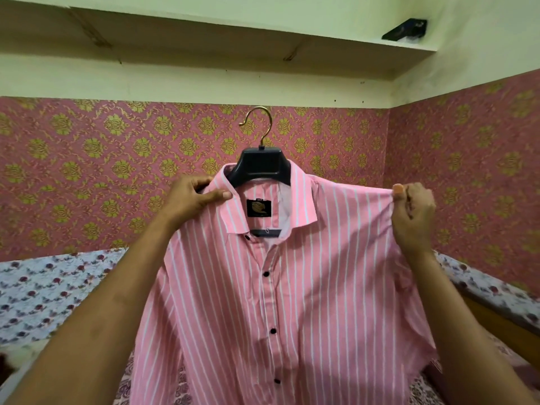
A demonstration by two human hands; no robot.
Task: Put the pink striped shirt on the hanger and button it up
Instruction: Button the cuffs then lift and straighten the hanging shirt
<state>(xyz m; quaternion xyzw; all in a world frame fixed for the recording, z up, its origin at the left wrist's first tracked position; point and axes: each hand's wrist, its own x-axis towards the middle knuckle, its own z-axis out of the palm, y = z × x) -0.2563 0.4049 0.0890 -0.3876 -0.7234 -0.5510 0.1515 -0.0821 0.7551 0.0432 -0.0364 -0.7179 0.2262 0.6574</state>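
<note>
pink cotton shirt with white stripes [292, 287] drapes a black plastic hanger [261, 165]; left hand [194, 197] pinches its collar, right hand [412, 209] pinches its shoulder, floral bedsheet [43, 287] below.

I hold the shirt [280, 287] up in front of me, with the hanger [261, 163] inside its collar and the hook rising above. My left hand [194, 198] grips the shoulder left of the collar; my right hand [413, 211] pinches the shoulder far out to the right. The bed [52, 290] lies below and behind the shirt, the wall [117, 159] behind that. A shelf [204, 39] runs overhead.
</note>
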